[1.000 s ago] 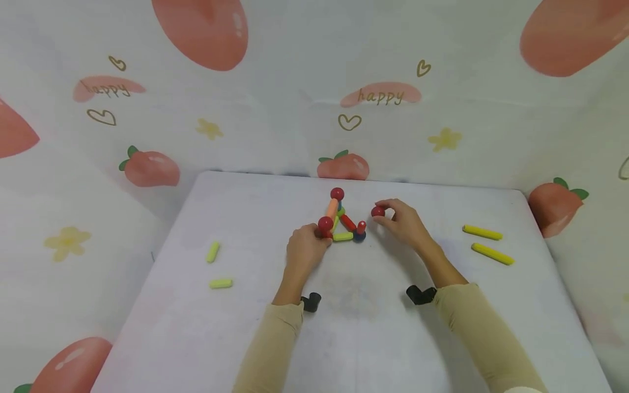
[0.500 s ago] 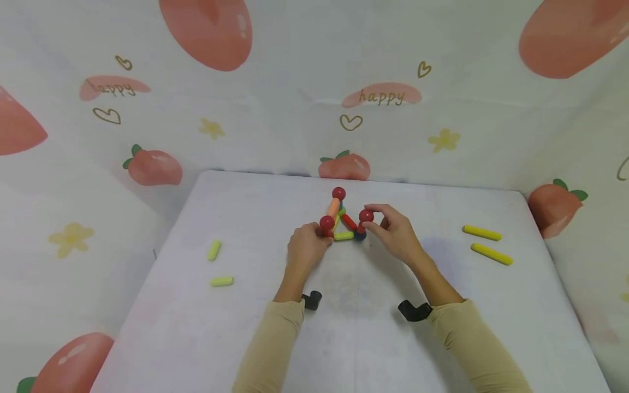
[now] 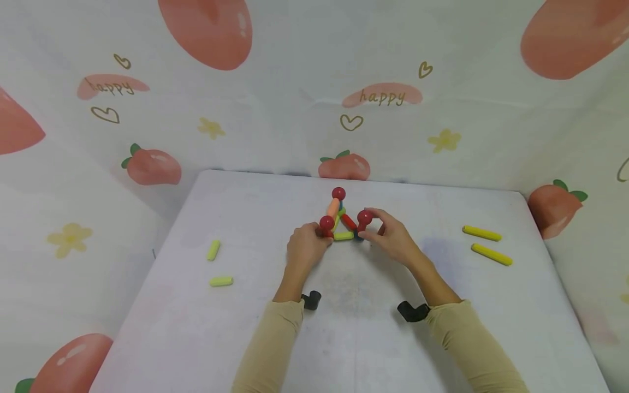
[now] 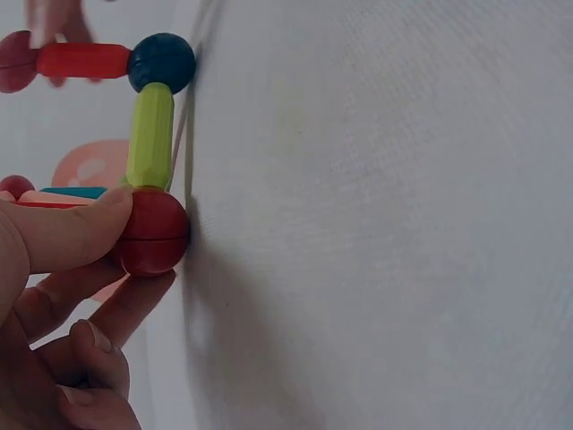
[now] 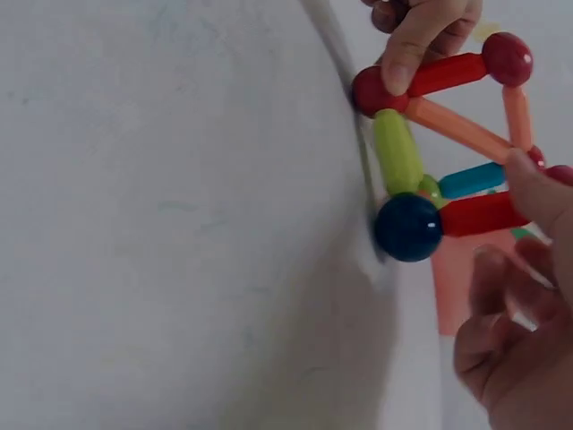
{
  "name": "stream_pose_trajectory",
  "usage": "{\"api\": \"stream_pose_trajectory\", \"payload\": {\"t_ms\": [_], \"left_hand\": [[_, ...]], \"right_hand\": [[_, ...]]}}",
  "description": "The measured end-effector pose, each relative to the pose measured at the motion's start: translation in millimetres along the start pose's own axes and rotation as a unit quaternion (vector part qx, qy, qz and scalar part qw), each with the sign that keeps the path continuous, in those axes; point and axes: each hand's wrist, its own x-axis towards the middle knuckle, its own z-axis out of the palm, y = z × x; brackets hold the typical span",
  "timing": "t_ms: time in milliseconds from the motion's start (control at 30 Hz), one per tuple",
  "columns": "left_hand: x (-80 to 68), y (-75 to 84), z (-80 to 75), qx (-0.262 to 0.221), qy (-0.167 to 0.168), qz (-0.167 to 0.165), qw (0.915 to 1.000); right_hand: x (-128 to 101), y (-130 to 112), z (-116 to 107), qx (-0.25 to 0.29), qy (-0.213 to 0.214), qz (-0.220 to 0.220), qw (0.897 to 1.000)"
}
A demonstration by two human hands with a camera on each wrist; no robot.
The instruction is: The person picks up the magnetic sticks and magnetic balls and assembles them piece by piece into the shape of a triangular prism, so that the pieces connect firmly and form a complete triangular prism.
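A framework of magnetic building sticks and balls stands on the white table, coloured red, peach, blue and light green. My left hand [image 3: 306,248] pinches a red ball [image 4: 159,246] at its near left base corner. A light green stick [image 4: 150,134] links that ball to a dark blue ball [image 5: 409,227]. From the blue ball rises a red stick [image 5: 479,217], topped by a red ball [image 3: 365,217]. My right hand [image 3: 398,240] pinches this stick's upper end, just under the top ball. In the head view its fingers partly cover the blue ball.
Two yellow sticks, one behind [image 3: 482,233] and one in front [image 3: 492,254], lie at the right of the table [image 3: 344,344]. Two short light green sticks, an upper [image 3: 213,250] and a lower [image 3: 221,281], lie at the left. A fruit-print cloth [image 3: 275,109] hangs behind the table.
My right hand has brought a red ball leftward onto the top of the upright red stick, then its grip has shifted slightly down to the stick. My left hand has stayed at the base ball.
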Motion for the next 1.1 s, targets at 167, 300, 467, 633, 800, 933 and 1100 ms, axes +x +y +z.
{"api": "stream_pose_trajectory", "payload": {"t_ms": [167, 300, 467, 633, 800, 933, 1100], "left_hand": [[4.2, 1.9, 4.4, 0.003, 0.000, 0.014, 0.9999], [9.0, 7.8, 8.6, 0.012, 0.000, 0.031, 0.9995], [13.8, 16.3, 15.3, 0.018, 0.002, 0.048, 0.9987], [16.7, 23.8, 24.0, 0.017, -0.003, 0.054, 0.9984], [18.6, 26.0, 30.0, 0.020, -0.005, 0.054, 0.9984], [18.9, 26.6, 30.6, 0.017, -0.004, 0.057, 0.9982], [18.7, 27.2, 30.1, 0.010, -0.011, 0.055, 0.9984]], "right_hand": [[1, 18, 11, -0.050, -0.003, 0.003, 0.999], [-3, 26, 15, -0.075, 0.039, -0.014, 0.996], [-10, 32, 14, -0.090, 0.070, -0.013, 0.993], [-14, 37, 8, -0.117, 0.097, -0.005, 0.988], [-13, 39, 4, -0.114, 0.100, -0.008, 0.988], [-13, 39, 2, -0.122, 0.106, -0.013, 0.987], [-14, 38, 1, -0.131, 0.104, -0.005, 0.986]]}}
